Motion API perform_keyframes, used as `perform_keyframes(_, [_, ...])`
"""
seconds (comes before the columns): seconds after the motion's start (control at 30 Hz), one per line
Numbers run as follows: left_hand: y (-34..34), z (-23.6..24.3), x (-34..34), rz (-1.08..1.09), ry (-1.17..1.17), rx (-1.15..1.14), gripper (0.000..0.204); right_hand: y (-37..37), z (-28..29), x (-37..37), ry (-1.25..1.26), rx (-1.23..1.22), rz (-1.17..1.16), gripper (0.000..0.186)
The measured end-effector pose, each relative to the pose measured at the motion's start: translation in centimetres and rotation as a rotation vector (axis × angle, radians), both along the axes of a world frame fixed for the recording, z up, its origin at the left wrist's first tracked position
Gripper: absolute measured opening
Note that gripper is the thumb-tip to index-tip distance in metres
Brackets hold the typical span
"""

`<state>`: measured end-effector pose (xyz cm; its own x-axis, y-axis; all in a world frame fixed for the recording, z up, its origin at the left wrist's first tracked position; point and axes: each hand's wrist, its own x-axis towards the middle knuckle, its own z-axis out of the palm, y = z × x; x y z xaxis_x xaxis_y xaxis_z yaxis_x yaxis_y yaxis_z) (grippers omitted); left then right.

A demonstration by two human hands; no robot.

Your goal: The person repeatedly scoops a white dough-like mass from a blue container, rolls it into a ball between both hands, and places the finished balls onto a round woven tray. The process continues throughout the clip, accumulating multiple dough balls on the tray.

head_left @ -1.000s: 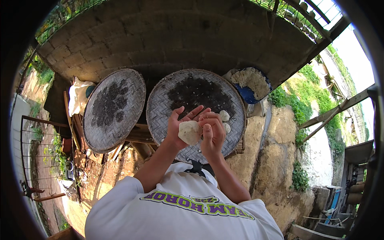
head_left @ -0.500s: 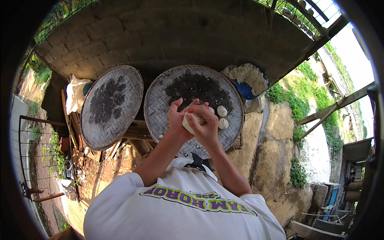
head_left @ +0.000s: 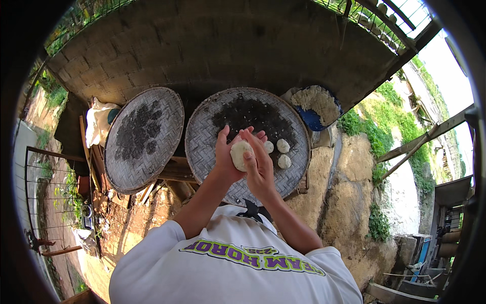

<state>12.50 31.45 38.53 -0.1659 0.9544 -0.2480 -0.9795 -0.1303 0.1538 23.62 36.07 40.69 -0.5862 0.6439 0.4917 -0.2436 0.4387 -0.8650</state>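
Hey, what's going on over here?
A person is holding a pale, dough-like lump between both bare hands, the left hand and the right hand, above a round woven tray. Three smaller-looking pale balls sit on that tray, just right of the hands. Beyond them, a blue basin holds a pale, crumbly mass. A second woven tray stands to the left.

The lump [head_left: 239, 156] at mid-frame is creamy white, as are the balls [head_left: 284, 161] right of it. The central tray [head_left: 201, 137] and the left tray [head_left: 167, 119] show a grey, slanting basket weave with blackish blotches. At upper right, a blue basin [head_left: 312, 121] holds a cream mass [head_left: 319, 101]. Below, the white shirt [head_left: 202, 278] bears purple lettering outlined in yellow-green.
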Motion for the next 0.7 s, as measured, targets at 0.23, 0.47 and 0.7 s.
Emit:
perform_keyframes(0.23, [0.4, -0.3, 0.0, -0.073, -0.025, -0.040, 0.070, 0.9, -0.6, -0.5, -0.079, -0.316, 0.100, 0.038])
perform_keyframes(0.47, [-0.9, 0.4, 0.5, -0.050, 0.035, 0.153, 0.069, -0.4, -0.9, 0.2, 0.156, -0.147, 0.007, 0.038])
perform_keyframes(0.7, [1.1, 0.4, 0.4, 0.228, 0.071, -0.246, 0.062, 0.8, -0.7, -0.1, -0.101, -0.485, 0.060, 0.039])
